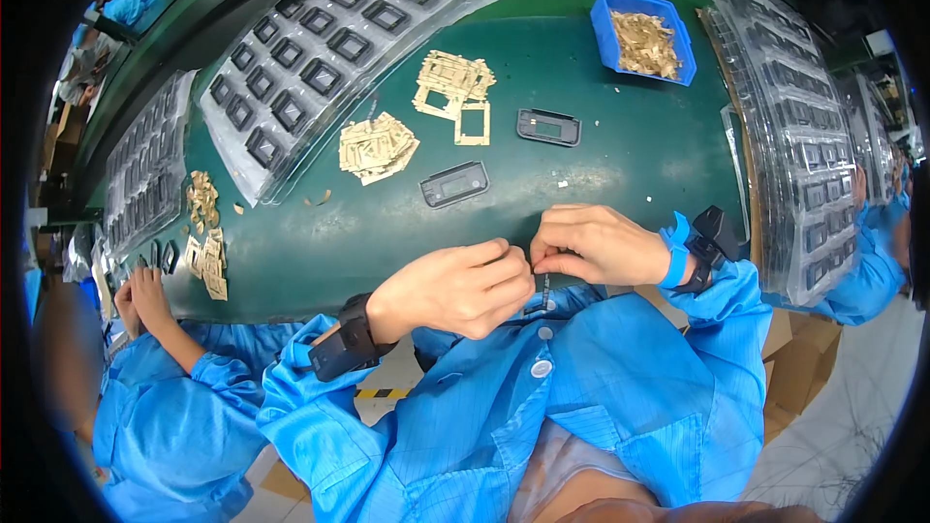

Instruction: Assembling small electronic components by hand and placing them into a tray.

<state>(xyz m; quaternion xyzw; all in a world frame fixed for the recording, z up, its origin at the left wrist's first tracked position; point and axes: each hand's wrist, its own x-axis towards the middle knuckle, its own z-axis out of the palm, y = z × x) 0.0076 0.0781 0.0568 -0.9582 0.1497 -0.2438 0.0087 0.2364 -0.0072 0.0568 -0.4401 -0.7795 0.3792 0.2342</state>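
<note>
My left hand (455, 288) and my right hand (596, 247) meet fingertip to fingertip over the front edge of the green table (329, 261). Both are closed in a pinch. A narrow dark strip (544, 289) shows just below the fingertips; what the fingers grip is mostly hidden. Beyond my left hand lies a black rectangular plastic frame (455, 184). Farther off, a second black frame (548, 127) rests on the table. Beside them are a stack of cream die-cut sheets (378, 147) and another pile of such sheets (450, 77).
A blue bin (605, 34) of tan scraps stands at the far right. Clear trays of black frames lie at the back left (339, 24) and are stacked at the right (790, 136). A co-worker's hands (145, 300) are at the left, near more cream pieces (208, 261).
</note>
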